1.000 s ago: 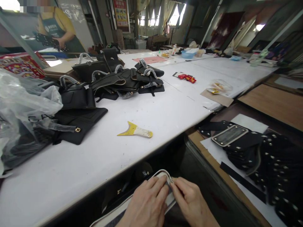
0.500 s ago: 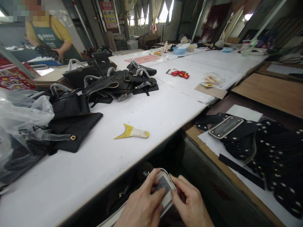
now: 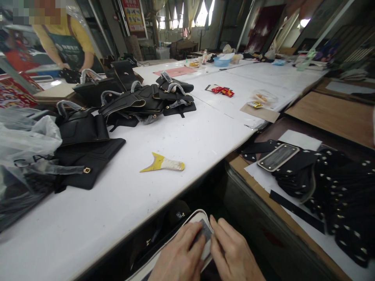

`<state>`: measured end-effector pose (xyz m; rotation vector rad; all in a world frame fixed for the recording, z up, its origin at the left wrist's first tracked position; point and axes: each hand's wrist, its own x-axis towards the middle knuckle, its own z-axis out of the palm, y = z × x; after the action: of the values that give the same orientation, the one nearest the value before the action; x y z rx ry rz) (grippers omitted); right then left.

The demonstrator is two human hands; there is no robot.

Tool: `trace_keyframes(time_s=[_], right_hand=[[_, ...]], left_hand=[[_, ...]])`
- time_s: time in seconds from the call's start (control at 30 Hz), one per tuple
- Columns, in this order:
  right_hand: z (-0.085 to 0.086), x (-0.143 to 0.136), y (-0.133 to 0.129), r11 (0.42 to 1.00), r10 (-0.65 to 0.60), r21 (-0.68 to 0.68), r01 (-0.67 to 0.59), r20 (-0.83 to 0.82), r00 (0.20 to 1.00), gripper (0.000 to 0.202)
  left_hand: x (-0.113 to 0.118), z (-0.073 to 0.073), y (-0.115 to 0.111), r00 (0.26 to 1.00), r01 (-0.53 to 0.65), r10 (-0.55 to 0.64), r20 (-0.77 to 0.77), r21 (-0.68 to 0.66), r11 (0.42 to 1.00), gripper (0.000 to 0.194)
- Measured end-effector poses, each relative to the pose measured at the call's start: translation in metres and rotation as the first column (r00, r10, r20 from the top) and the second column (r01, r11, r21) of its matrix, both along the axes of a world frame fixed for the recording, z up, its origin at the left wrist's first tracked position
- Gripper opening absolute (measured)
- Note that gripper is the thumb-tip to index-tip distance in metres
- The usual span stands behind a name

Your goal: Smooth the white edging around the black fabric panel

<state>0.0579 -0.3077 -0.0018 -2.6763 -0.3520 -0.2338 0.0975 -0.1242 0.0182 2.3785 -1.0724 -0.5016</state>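
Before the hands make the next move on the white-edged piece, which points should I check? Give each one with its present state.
1. Left hand rests on the white-edged piece: ok.
2. Right hand touches the small grey patch: ok.
3. Patch lies flat: cannot tell.
4. Yellow scraper on the white table, away from both hands: ok.
5. Whole piece visible: not ok, cut off by the picture's lower edge.

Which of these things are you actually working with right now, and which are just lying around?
In hand:
left hand and right hand, pressing a small grey patch onto a white-edged panel.

Lying about:
yellow scraper on the white table;
black handbags;
plastic bag;
red packets;
studded black pieces to the right.
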Motion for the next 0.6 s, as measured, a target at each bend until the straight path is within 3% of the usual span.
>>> trace_keyframes(time_s=[0.13,0.27,0.37,0.47,0.53,0.6], right_hand=[[-0.002,0.003,0.006,0.936,0.198,-0.316,-0.157,0.102,0.975,0.042],[-0.008,0.002,0.017,0.91,0.131,-0.41,-0.062,0.143,0.981,0.044],[-0.01,0.002,0.019,0.904,0.127,-0.424,-0.056,0.14,0.982,0.044],[-0.005,0.006,0.011,0.943,0.153,-0.311,-0.118,0.088,0.984,0.04],[0.001,0.012,0.002,0.989,0.101,-0.099,-0.105,-0.046,0.994,0.04],[0.007,0.02,-0.007,0.981,0.035,0.194,0.024,-0.295,0.955,0.041]], left_hand=[[0.003,0.004,-0.001,0.999,0.03,-0.03,0.009,0.01,0.999,0.047],[0.007,0.016,-0.003,0.998,0.049,-0.047,-0.04,0.053,0.997,0.057],[0.008,0.028,-0.001,0.996,0.032,-0.03,-0.084,0.023,0.999,0.053],[0.006,0.038,0.006,0.988,-0.027,0.021,-0.152,-0.04,0.999,0.047],[0.003,0.042,0.014,0.979,-0.11,0.089,-0.186,-0.107,0.988,0.045],[-0.001,0.042,0.023,0.968,-0.201,0.167,-0.186,-0.182,0.963,0.042]])
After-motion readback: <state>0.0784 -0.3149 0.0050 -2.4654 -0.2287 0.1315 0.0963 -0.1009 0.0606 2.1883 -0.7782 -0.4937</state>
